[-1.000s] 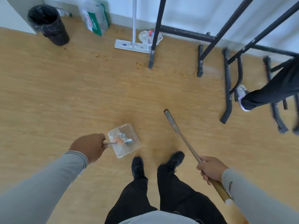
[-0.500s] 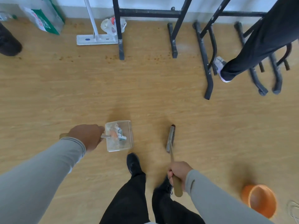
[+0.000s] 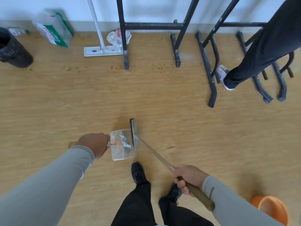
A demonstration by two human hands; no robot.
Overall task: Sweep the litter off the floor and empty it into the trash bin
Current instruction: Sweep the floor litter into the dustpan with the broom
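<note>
green and white bag (image 3: 54, 31) by the wall, red lettering on its white side, too blurred to read, no other legible text

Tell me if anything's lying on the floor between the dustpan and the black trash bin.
Nothing visible does. The dustpan sits by the feet, the trash bin at far left near the wall, with bare wooden floor between. The green-and-white bag and mop stand further back.

Clear dustpan (image 3: 124, 145) holds crumpled litter (image 3: 125, 142); broom head (image 3: 133, 132) at its mouth
</note>
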